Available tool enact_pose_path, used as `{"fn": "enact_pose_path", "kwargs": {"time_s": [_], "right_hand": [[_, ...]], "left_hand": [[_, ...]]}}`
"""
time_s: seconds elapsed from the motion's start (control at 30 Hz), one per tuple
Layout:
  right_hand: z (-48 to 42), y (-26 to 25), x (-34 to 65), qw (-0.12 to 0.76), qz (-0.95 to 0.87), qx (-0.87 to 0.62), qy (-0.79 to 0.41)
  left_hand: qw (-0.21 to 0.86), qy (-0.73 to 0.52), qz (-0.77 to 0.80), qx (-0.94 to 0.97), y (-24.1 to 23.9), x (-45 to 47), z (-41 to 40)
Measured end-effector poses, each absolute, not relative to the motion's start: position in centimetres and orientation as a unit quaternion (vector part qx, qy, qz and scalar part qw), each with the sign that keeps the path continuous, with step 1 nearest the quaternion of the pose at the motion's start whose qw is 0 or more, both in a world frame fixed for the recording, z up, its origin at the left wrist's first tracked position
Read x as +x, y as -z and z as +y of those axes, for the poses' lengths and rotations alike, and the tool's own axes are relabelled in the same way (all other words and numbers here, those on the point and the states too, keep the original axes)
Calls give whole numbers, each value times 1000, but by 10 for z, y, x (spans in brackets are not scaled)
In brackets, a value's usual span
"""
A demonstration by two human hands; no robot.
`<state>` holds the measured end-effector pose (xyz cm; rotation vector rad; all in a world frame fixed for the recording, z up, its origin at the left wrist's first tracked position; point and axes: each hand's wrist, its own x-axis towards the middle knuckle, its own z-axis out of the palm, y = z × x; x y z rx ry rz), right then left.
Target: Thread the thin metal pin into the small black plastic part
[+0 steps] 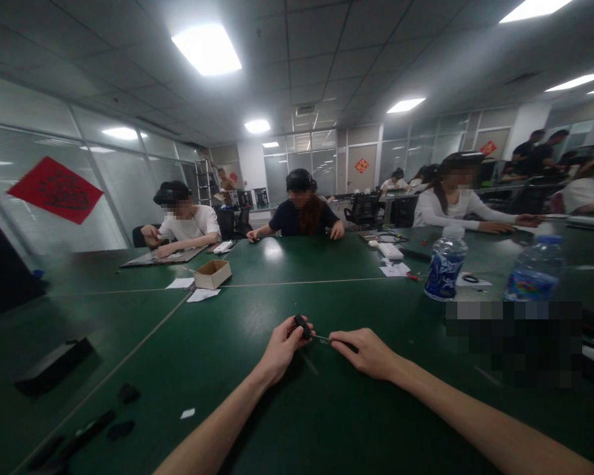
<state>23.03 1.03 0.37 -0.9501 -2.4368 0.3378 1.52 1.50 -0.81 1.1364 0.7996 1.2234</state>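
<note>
My left hand (281, 346) is closed around a small black part (303, 325), pinched between thumb and fingers just above the green table (228, 369). My right hand (366, 351) is closed on a thin dark tool (323, 339) whose tip reaches the black part. Both forearms stretch out from the bottom of the view and the hands meet near the table's middle.
Small black parts (123, 412) and a flat black box (54, 364) lie at the left. A cardboard box (212, 273) and paper slips sit farther back. Two water bottles (444, 264) stand at the right. Other people work along the far side of the table.
</note>
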Motion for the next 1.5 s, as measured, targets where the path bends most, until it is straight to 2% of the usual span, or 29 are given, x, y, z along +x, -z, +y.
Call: {"fn": "enact_pose_path", "kwargs": {"time_s": [0.5,0.77,1.0,1.5], "right_hand": [[11,0,231,259,-896,-345,-107],[17,4,236,377,-816,-419,-129],[12,-1,232,255,-892,-349,-133],[11,-4,232,232,-893,-363,-132]], "left_hand": [[499,-490,356,620,4,15,14],[491,-434,352,668,3,13,14],[575,-513,343,537,9,15,16],[558,-483,339,584,4,12,13]]}}
